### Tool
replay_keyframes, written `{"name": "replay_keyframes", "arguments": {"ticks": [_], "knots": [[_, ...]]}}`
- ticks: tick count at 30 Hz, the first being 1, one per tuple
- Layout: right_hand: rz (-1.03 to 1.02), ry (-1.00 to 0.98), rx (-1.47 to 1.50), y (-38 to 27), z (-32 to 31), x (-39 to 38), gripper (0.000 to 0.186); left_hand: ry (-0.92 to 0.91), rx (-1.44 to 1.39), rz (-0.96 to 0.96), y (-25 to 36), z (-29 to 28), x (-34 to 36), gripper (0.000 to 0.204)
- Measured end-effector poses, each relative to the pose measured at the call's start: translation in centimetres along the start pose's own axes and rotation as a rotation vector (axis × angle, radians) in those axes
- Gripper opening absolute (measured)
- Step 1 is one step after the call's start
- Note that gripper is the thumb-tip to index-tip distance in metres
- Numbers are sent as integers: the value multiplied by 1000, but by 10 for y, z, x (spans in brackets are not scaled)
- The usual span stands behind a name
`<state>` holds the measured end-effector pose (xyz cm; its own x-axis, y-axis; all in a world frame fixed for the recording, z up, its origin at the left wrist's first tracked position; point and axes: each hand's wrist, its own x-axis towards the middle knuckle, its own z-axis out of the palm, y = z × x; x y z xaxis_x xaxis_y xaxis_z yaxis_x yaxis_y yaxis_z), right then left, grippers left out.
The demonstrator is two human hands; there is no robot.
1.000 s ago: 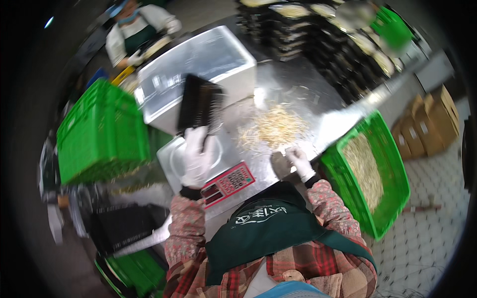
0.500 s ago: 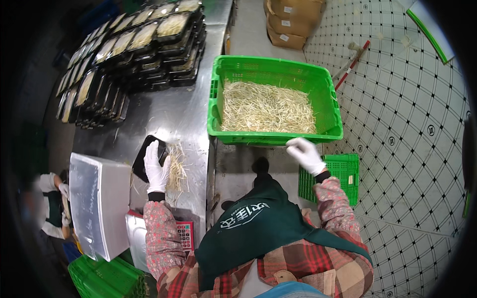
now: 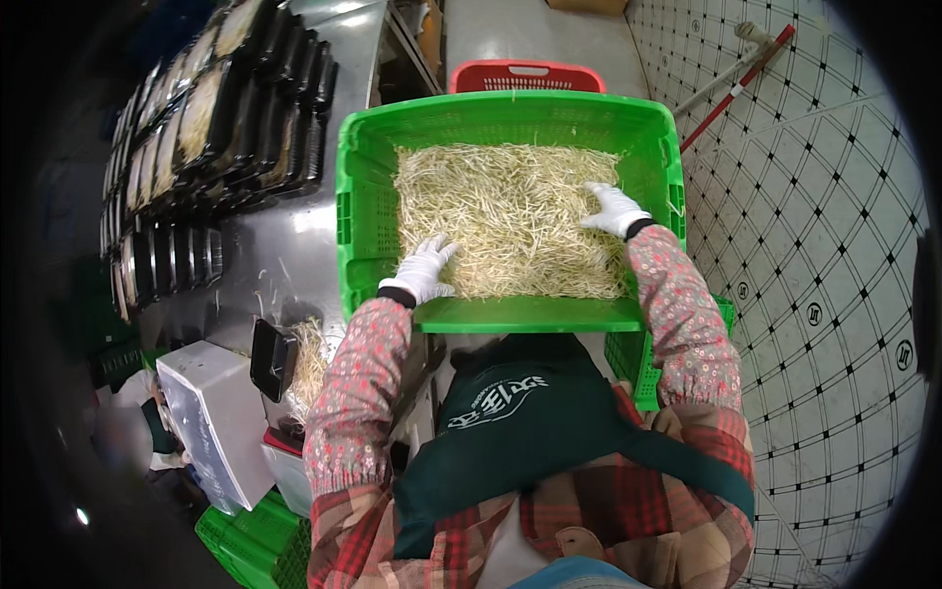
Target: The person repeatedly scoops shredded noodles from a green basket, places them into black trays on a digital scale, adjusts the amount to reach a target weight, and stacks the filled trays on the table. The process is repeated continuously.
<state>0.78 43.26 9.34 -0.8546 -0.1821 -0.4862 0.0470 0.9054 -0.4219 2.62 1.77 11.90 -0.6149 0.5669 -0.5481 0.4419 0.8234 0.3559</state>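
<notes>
Pale sprouts (image 3: 510, 216) cover the bottom of the green crate (image 3: 530, 316) in front of you. Your left hand (image 3: 424, 271) rests on them at the near left, fingers spread; your right hand (image 3: 616, 210) touches them at the right, also open. Left of the crate, a black tray (image 3: 272, 359) sits beside a loose heap (image 3: 308, 365) on the metal table (image 3: 285, 240). Stacked black packs (image 3: 201, 118) stand far left; a red basket (image 3: 525, 77) shows just beyond the crate.

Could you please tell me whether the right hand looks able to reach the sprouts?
Most likely yes: the right hand is inside the open crate, at the sprouts, with nothing visible in between.
</notes>
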Motion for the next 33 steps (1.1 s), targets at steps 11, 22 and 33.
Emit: {"name": "replay_keyframes", "arguments": {"ticks": [11,22,33], "knots": [[32,-337,-402,-10,79,-37,99,-39,214,506,90,61,115,121],[79,-379,-434,2,76,-38,90,138,494,388,122,128,163,89],[110,-336,-404,9,98,-31,73,219,416,424,126,120,176,67]]}}
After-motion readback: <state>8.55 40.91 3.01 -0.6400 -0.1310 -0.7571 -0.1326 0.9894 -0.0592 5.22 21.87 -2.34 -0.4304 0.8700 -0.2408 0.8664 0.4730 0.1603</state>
